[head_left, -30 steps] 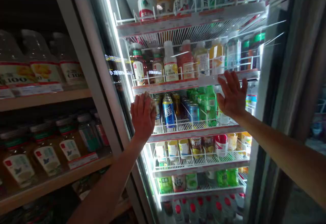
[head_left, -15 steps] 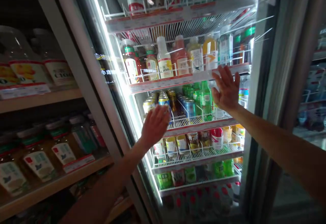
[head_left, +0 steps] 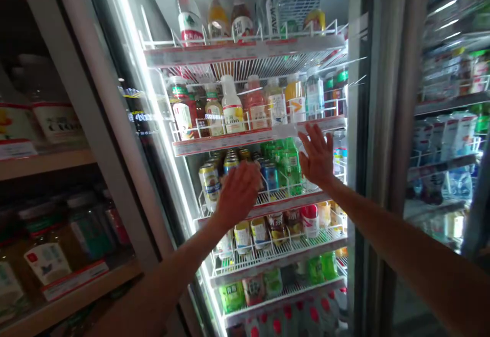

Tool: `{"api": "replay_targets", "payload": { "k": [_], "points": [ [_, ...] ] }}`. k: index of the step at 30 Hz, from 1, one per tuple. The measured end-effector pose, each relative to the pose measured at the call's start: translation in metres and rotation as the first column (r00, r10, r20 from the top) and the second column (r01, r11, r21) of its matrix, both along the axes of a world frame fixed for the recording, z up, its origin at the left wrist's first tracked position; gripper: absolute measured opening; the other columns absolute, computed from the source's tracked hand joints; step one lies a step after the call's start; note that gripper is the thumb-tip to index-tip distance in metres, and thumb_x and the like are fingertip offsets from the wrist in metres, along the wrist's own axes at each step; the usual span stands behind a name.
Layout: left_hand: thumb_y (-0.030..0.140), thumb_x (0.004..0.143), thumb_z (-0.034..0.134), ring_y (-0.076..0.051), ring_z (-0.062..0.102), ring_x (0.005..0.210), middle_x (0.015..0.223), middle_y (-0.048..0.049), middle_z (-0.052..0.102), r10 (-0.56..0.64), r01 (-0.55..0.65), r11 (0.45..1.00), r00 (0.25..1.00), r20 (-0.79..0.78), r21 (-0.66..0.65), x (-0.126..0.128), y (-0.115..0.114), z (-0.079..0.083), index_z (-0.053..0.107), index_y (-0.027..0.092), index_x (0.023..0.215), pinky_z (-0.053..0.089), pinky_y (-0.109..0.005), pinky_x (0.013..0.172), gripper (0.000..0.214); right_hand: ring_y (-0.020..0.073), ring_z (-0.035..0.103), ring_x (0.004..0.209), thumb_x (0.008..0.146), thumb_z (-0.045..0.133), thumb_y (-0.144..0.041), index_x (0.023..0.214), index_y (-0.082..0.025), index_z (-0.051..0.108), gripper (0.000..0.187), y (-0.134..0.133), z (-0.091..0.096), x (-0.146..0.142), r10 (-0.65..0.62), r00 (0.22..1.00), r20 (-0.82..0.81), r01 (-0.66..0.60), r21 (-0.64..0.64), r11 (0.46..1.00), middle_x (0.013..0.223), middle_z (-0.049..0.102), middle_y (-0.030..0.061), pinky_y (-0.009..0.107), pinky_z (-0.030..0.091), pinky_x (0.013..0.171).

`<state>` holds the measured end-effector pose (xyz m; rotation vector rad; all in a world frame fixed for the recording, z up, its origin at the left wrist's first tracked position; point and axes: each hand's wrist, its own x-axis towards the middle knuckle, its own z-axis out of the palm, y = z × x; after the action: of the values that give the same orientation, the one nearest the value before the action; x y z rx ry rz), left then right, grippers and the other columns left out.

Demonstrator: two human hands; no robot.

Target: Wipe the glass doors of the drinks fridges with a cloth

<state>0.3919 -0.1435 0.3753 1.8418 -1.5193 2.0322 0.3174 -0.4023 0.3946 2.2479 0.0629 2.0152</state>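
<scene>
My left hand (head_left: pixel 240 194) is raised before the can shelf of a lit drinks cooler, its fingers bent and pressed together. A small pale patch shows at its fingertips, too blurred to name. Behind it stand a white-and-gold can (head_left: pixel 210 184) and blue cans (head_left: pixel 271 176). My right hand (head_left: pixel 317 155) has its fingers spread, palm toward the cooler, in front of the price strip (head_left: pixel 245 137) and beside green bottles (head_left: pixel 293 166). Nothing is in it. Streaks of reflected light cross in front of the shelves. Whether either hand touches a surface I cannot tell.
Bottles (head_left: pixel 231 104) stand in a row on the cooler's wire shelf, with taller ones (head_left: pixel 190 15) above. Lower racks hold more cans (head_left: pixel 243 237) and green packs (head_left: pixel 231 296). Wooden shelving (head_left: pixel 49 166) with bottles is at left. A metal upright (head_left: pixel 390 122) stands at right.
The view has swung right and up, showing the top shelf's bottles and more shelving at right. My left hand has shifted rightward across the cans; my right hand stays spread by the same shelf edge.
</scene>
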Motion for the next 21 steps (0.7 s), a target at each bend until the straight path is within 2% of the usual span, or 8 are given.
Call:
{"api": "replay_targets", "payload": {
  "k": [2, 4, 7, 10, 13, 17, 19, 21],
  "points": [
    [0.026, 0.086, 0.047, -0.019, 0.027, 0.137, 0.140, -0.0018, 0.045, 0.001, -0.021, 0.975, 0.996, 0.087, 0.220, -0.006, -0.011, -0.010, 0.044, 0.026, 0.131, 0.032, -0.038, 0.111, 0.045, 0.0256, 0.024, 0.138, 0.089, 0.036, -0.028, 0.146, -0.036, 0.005, 0.065, -0.001, -0.004, 0.000, 0.002, 1.000, 0.013, -0.002, -0.027, 1.000, 0.151, 0.024, 0.0009, 0.058, 0.022, 0.109],
    [0.029, 0.087, 0.044, -0.019, 0.033, 0.134, 0.139, -0.0003, 0.046, 0.029, -0.050, 0.976, 0.995, 0.100, 0.210, -0.003, -0.021, 0.008, 0.046, 0.028, 0.130, 0.035, -0.038, 0.109, 0.043, 0.0260, 0.024, 0.138, 0.089, 0.036, -0.028, 0.146, -0.036, -0.001, 0.068, -0.004, -0.004, -0.001, 0.006, 1.000, 0.014, -0.005, -0.059, 0.998, 0.151, 0.022, 0.0014, 0.058, 0.023, 0.108],
    [0.032, 0.089, 0.042, -0.023, 0.035, 0.133, 0.139, -0.0062, 0.046, 0.041, -0.037, 0.994, 0.999, 0.031, -0.105, 0.010, -0.030, 0.082, 0.041, 0.024, 0.134, 0.035, -0.046, 0.108, 0.046, 0.0264, 0.025, 0.137, 0.088, 0.039, -0.031, 0.146, -0.036, -0.003, 0.071, -0.014, 0.001, -0.004, 0.014, 1.000, -0.027, -0.018, -0.147, 0.989, 0.151, 0.022, 0.0023, 0.058, 0.023, 0.108],
    [0.033, 0.088, 0.045, -0.028, 0.032, 0.134, 0.140, -0.0130, 0.043, -0.012, 0.005, 0.904, 1.000, -0.015, -0.428, 0.011, -0.044, 0.146, 0.038, 0.019, 0.136, 0.033, -0.051, 0.106, 0.050, 0.0255, 0.026, 0.137, 0.088, 0.041, -0.030, 0.146, -0.035, 0.000, 0.071, -0.027, 0.013, -0.006, 0.029, 0.999, -0.042, -0.038, -0.218, 0.975, 0.150, 0.024, 0.0027, 0.057, 0.021, 0.110],
    [0.029, 0.088, 0.044, -0.029, 0.027, 0.136, 0.142, -0.0141, 0.041, 0.002, 0.003, 0.914, 1.000, 0.013, -0.405, -0.002, -0.077, 0.151, 0.036, 0.016, 0.136, 0.034, -0.050, 0.106, 0.051, 0.0246, 0.025, 0.137, 0.088, 0.040, -0.027, 0.147, -0.032, 0.005, 0.069, -0.038, 0.027, -0.006, 0.049, 0.999, -0.001, -0.048, -0.212, 0.976, 0.149, 0.026, 0.0037, 0.056, 0.019, 0.112],
    [0.030, 0.089, 0.043, -0.023, 0.027, 0.137, 0.141, -0.0073, 0.044, 0.054, -0.065, 0.996, 0.984, 0.171, 0.060, -0.017, -0.121, 0.140, 0.037, 0.018, 0.135, 0.031, -0.042, 0.110, 0.049, 0.0222, 0.022, 0.139, 0.087, 0.039, -0.021, 0.145, -0.029, 0.018, 0.062, -0.054, 0.055, -0.005, 0.079, 0.992, 0.097, -0.059, -0.194, 0.979, 0.149, 0.028, 0.0041, 0.053, 0.015, 0.114],
    [0.031, 0.090, 0.042, -0.024, 0.032, 0.134, 0.139, -0.0085, 0.046, 0.090, -0.095, 0.995, 0.984, 0.154, 0.029, -0.019, -0.131, 0.166, 0.039, 0.016, 0.134, 0.032, -0.042, 0.110, 0.046, 0.0218, 0.022, 0.139, 0.087, 0.039, -0.018, 0.142, -0.026, 0.026, 0.057, -0.066, 0.071, -0.006, 0.095, 0.987, 0.132, -0.069, -0.184, 0.980, 0.149, 0.029, 0.0044, 0.053, 0.014, 0.114],
    [0.031, 0.091, 0.040, -0.027, 0.036, 0.132, 0.137, -0.0143, 0.046, 0.110, -0.096, 0.975, 0.992, 0.063, -0.203, -0.019, -0.135, 0.206, 0.041, 0.010, 0.132, 0.034, -0.046, 0.107, 0.045, 0.0217, 0.021, 0.139, 0.087, 0.038, -0.016, 0.139, -0.023, 0.033, 0.053, -0.078, 0.087, -0.010, 0.116, 0.981, 0.155, -0.089, -0.174, 0.981, 0.148, 0.030, 0.0060, 0.053, 0.014, 0.114]
  ]
}}
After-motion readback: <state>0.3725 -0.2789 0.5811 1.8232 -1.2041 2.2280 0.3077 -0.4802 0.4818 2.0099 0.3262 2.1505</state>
